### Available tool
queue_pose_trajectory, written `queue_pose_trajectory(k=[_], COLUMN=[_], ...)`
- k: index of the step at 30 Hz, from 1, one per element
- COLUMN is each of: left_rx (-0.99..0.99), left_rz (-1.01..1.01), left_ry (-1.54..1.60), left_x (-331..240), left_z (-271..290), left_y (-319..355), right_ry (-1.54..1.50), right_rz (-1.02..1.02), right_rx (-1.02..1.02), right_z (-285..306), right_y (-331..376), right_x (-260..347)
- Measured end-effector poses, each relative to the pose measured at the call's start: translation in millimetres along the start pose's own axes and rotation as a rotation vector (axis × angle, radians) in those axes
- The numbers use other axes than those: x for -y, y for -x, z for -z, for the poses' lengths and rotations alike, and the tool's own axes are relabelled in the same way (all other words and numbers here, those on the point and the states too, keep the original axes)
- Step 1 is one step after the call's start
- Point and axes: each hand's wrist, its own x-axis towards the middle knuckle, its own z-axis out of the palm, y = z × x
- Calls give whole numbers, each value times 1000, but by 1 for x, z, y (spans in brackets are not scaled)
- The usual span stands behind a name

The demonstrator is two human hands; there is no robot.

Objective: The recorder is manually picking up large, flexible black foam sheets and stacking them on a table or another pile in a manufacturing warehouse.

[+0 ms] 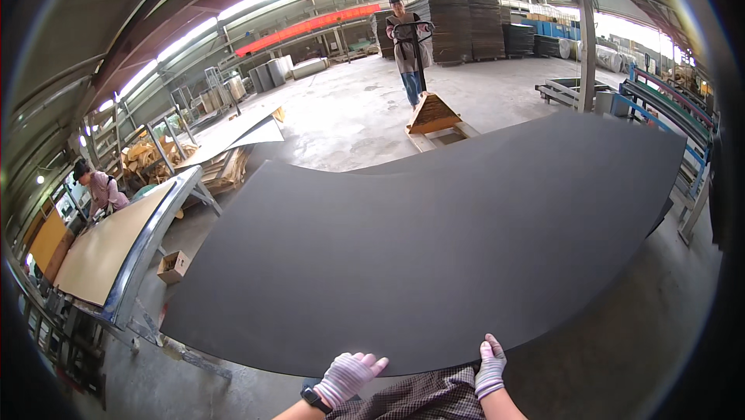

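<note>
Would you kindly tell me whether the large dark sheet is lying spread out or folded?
Spread out: the dark sheet shows one broad, smooth upper face, with no fold visible across it.

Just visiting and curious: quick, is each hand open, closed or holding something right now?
Left hand: by the near edge of the dark sheet; grip cannot be told.
Right hand: curled, by that edge; whether it holds it cannot be told.

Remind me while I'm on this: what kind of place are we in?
Most likely a factory or workshop handling large sheets: a broad dark sheet fills the foreground, tall dark stacks stand at the back, and a co-worker stands at what looks like a pallet truck.
</note>
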Motion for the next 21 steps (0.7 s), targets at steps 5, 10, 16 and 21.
queue_pose_trajectory(k=[5, 10, 16, 21], left_rx=[99, -50, -400, -364], left_rz=[886, 856, 596, 503], left_ry=[586, -188, -34, 28], left_x=[24, 67, 90, 71], left_z=[-19, -45, 20, -5], left_y=[128, 262, 140, 30], right_ry=[-14, 24, 25, 70], right_rz=[143, 93, -26, -184], right_rx=[95, -46, 67, 2], right_z=[-5, 48, -3, -58], right_y=[-14, -72, -49, -41], right_x=[89, 32, 18, 13])
